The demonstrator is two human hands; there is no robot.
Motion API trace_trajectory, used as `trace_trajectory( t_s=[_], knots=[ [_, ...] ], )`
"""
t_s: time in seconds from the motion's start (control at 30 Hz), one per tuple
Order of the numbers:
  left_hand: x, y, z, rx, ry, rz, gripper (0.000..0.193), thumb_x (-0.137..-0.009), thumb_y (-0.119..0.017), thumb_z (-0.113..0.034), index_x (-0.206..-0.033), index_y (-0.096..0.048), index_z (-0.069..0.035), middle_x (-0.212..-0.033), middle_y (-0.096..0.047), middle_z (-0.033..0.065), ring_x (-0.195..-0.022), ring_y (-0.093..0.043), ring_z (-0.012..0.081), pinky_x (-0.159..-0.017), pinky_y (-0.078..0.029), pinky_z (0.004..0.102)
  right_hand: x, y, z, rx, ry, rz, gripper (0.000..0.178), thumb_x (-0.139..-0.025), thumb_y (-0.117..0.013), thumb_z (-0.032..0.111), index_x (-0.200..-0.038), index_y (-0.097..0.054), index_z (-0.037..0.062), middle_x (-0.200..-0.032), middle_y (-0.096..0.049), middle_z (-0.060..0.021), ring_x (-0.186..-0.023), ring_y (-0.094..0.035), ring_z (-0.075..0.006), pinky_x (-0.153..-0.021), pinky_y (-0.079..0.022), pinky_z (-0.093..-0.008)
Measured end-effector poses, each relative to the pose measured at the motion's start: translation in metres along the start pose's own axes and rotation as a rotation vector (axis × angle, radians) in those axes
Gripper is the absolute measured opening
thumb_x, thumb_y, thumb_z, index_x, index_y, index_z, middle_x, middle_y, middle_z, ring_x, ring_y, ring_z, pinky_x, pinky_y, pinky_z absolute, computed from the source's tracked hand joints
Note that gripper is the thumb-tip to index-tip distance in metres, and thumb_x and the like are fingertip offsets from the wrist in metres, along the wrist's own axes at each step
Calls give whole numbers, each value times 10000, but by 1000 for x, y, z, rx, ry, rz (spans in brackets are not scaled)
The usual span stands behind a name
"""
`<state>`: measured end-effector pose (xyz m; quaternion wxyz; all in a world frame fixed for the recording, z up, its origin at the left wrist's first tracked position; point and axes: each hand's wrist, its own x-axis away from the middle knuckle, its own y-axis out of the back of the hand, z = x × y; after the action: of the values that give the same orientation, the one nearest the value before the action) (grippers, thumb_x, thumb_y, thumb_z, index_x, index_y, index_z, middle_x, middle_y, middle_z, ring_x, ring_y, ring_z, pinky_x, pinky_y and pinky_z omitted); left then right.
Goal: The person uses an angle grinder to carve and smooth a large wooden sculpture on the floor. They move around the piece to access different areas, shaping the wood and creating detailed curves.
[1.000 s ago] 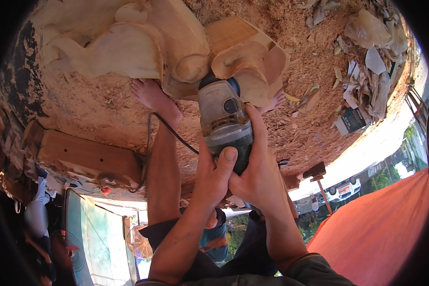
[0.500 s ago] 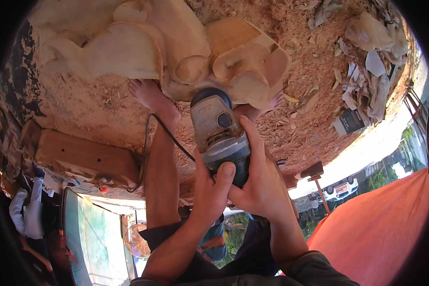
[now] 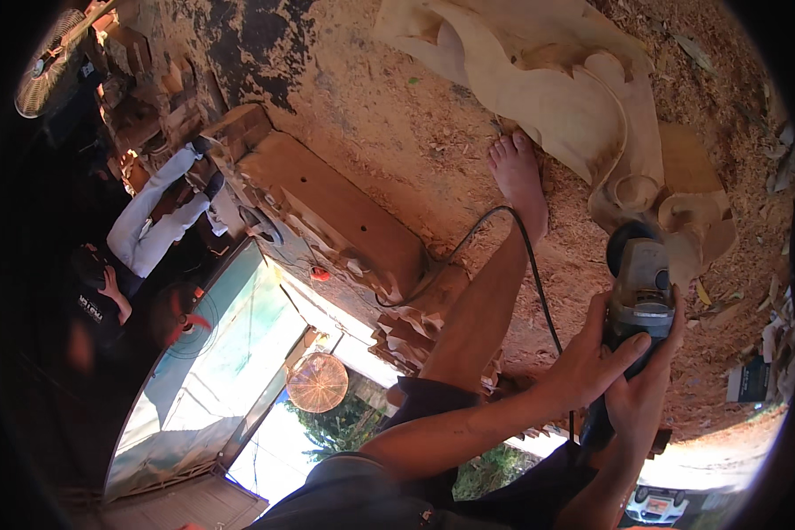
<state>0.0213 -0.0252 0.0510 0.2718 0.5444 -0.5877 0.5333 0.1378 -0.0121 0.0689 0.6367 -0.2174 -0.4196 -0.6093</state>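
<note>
Head view shows both the left hand (image 3: 587,367) and right hand (image 3: 649,384) clamped round an angle grinder (image 3: 640,283) working a pale wood carving (image 3: 583,97) on the sawdust floor, where its cord (image 3: 530,256) crosses a bare foot (image 3: 521,177), risking snagging or a cut.

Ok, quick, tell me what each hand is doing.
Left hand: closed around the angle grinder.
Right hand: closed around the grinder's body too.

Single head view, looking steeply down, close over hands; tilted, ground fills upper frame.
</note>
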Motion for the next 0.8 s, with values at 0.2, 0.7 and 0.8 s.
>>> trace_trajectory(
  t_s=[0.2, 0.7, 0.8],
  knots=[
    [11, 0, 0, 26, 34, -103, 804, -1079, -665, -494, -1573, -265, -1, -1477, -492, 198, -1405, -481, 249, -1180, -389, 417, -1, 3, 12, 17, -71, 99, 1001, -864, -698, 53, -1725, -193, 115, -1543, -525, -291, -1397, -584, -407, -1116, -496, -488],
    [9, -2, -3, 21, 1, -91, 740, -1086, -684, -402, -1552, -266, -8, -1440, -528, 188, -1344, -542, 234, -1127, -458, 401, -7, 17, 4, 26, -73, 158, 1042, -837, -780, 116, -1702, -199, 95, -1448, -594, -331, -1299, -663, -475, -1015, -567, -497],
    [-1, -3, -11, 56, 47, -31, 732, -1083, -687, -397, -1547, -273, -11, -1441, -533, 179, -1346, -541, 217, -1117, -468, 375, -7, 14, -4, 27, 7, 57, 1030, -848, -791, 133, -1687, -199, 60, -1436, -595, -353, -1274, -668, -509, -989, -575, -519]
  ],
)
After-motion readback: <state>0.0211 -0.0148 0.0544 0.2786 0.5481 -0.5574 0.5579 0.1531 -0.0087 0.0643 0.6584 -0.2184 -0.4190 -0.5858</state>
